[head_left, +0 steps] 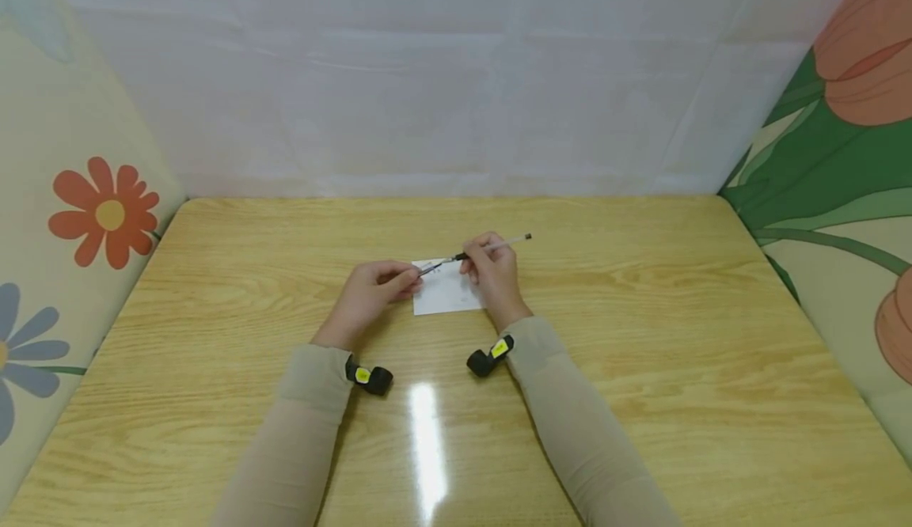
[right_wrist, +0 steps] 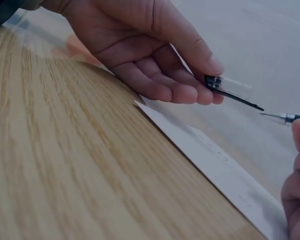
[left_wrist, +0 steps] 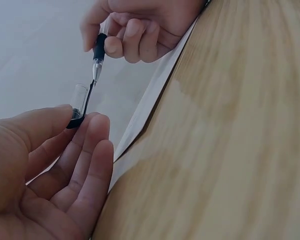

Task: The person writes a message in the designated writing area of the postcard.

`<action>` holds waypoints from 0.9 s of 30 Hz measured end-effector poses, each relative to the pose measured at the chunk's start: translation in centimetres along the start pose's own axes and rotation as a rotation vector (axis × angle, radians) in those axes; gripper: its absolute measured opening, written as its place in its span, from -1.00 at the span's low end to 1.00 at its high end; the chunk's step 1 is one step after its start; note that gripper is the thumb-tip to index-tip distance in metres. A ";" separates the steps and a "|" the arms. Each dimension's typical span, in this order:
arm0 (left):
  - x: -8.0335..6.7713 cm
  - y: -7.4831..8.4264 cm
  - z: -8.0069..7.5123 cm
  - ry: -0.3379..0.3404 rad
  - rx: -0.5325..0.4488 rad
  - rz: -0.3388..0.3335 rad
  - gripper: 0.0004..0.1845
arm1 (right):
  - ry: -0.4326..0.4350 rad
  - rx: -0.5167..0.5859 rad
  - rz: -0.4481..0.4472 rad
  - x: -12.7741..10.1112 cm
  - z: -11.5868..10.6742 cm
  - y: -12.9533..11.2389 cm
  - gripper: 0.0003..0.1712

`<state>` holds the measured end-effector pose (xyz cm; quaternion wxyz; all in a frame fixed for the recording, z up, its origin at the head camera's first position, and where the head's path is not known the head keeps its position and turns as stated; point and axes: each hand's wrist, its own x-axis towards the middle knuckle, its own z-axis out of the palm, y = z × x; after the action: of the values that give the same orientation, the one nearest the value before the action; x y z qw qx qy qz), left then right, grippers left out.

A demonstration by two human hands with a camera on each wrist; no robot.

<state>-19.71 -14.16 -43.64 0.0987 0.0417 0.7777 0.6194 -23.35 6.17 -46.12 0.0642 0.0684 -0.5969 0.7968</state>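
Note:
My left hand point(head_left: 374, 293) pinches a clear pen cap point(left_wrist: 79, 100) with a black clip between thumb and fingertips, its mouth toward the pen. In my right hand point(head_left: 493, 274) is a pen point(head_left: 507, 243) with a clear barrel and black grip, held near its front. The bare metal tip point(right_wrist: 274, 117) points left at the cap, right by the end of the clip. Under both hands a white sheet of paper point(head_left: 445, 297) lies on the table, with small dark writing on it.
A wood-grain table point(head_left: 641, 337) spreads around the paper. White cloth point(head_left: 427, 100) hangs behind it, and flower-patterned panels stand at the left and right. Each sleeve cuff carries a black wrist camera point(head_left: 374, 379).

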 end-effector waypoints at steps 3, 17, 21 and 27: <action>-0.1 0.1 0.0 -0.004 -0.002 0.005 -0.67 | -0.011 -0.005 -0.010 0.0 0.0 0.0 -0.74; -0.1 -0.1 0.0 -0.008 0.007 0.000 -0.67 | -0.065 -0.014 -0.013 -0.2 -0.1 -0.1 -0.80; -0.1 -0.2 0.0 -0.007 0.015 -0.005 -0.65 | -0.076 -0.048 -0.005 -0.2 -0.1 -0.2 -0.80; -0.1 -0.1 0.0 -0.005 0.021 -0.018 -0.65 | -0.081 -0.063 0.007 -0.2 -0.1 -0.1 -0.82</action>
<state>-19.59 -14.25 -43.71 0.1061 0.0371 0.7841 0.6104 -23.17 6.31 -46.06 0.0392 0.0966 -0.6240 0.7744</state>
